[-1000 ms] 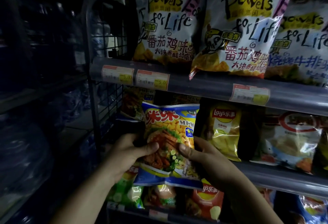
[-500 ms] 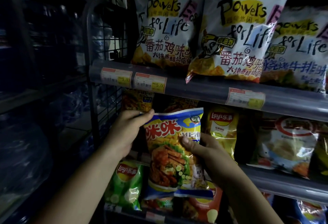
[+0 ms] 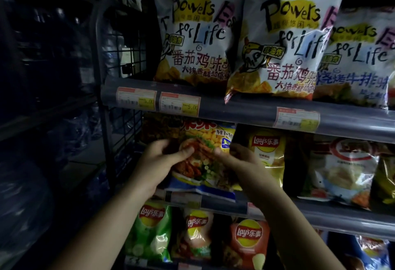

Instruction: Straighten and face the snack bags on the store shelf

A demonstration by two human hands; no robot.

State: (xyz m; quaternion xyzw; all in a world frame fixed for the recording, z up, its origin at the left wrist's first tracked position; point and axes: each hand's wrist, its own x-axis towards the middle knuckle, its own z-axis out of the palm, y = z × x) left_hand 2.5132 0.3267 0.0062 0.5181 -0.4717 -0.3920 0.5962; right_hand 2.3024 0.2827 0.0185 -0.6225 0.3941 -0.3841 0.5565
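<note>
One snack bag sat upright at the front of the middle shelf, its top under the shelf above. The left hand pinched its left edge, the right hand its right edge, just beside a yellow chip bag.

At 12 o'clock, 3 large white plastic snack bags with black lettering. At 6 o'clock, 3 small glossy Lay's crisp bags. At 3 o'clock, 1 yellow Lay's bag and 1 white bag with a red ring. At centre, 1 blue-and-yellow plastic snack bag. Just above it, toward 12 o'clock, 3 white-and-red paper price labels.
</note>
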